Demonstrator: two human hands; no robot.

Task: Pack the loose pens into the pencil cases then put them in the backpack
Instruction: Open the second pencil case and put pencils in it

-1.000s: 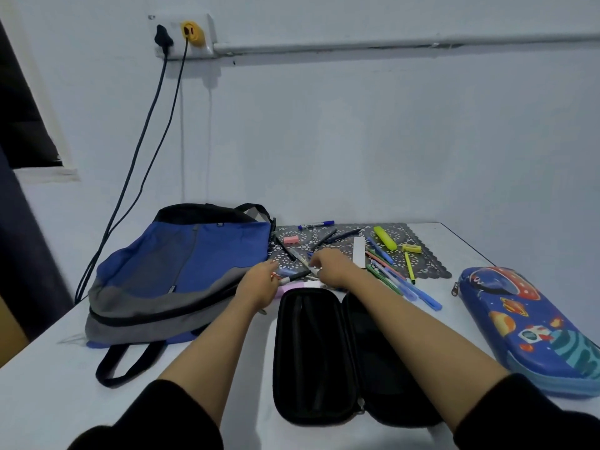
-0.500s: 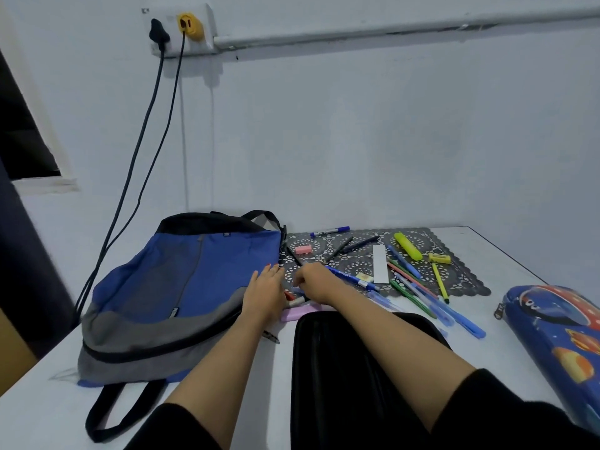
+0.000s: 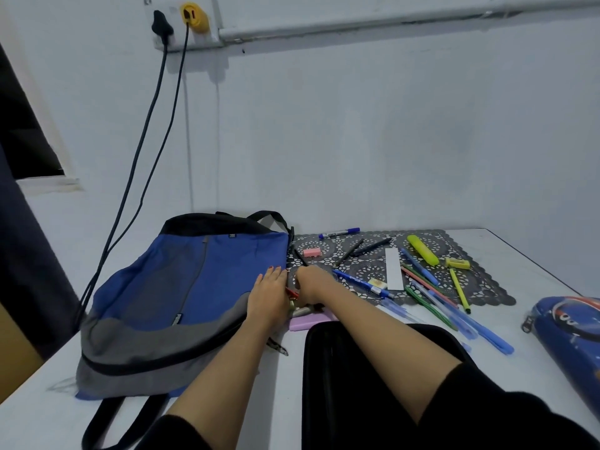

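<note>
A blue and grey backpack (image 3: 168, 297) lies flat on the white table at the left. An open black pencil case (image 3: 357, 384) lies in front of me, partly under my right forearm. My left hand (image 3: 269, 297) and my right hand (image 3: 313, 285) meet at a small bunch of pens (image 3: 300, 308) beside the backpack, both closing around them. More loose pens (image 3: 435, 297) and a yellow highlighter (image 3: 422, 250) lie on and off a dark lace mat (image 3: 480, 287). A blue space-print pencil case (image 3: 571, 332) lies shut at the right edge.
A purple eraser-like block (image 3: 308, 321) lies just beyond the black case. A pink eraser (image 3: 312, 252), a white strip (image 3: 393, 269) and a blue marker (image 3: 339, 233) rest on the mat. Two cables (image 3: 143, 151) hang from a wall socket behind the backpack.
My view has shifted left and forward. Both hands slid leftward from the mat's front edge to the pens next to the backpack and gathered them.
</note>
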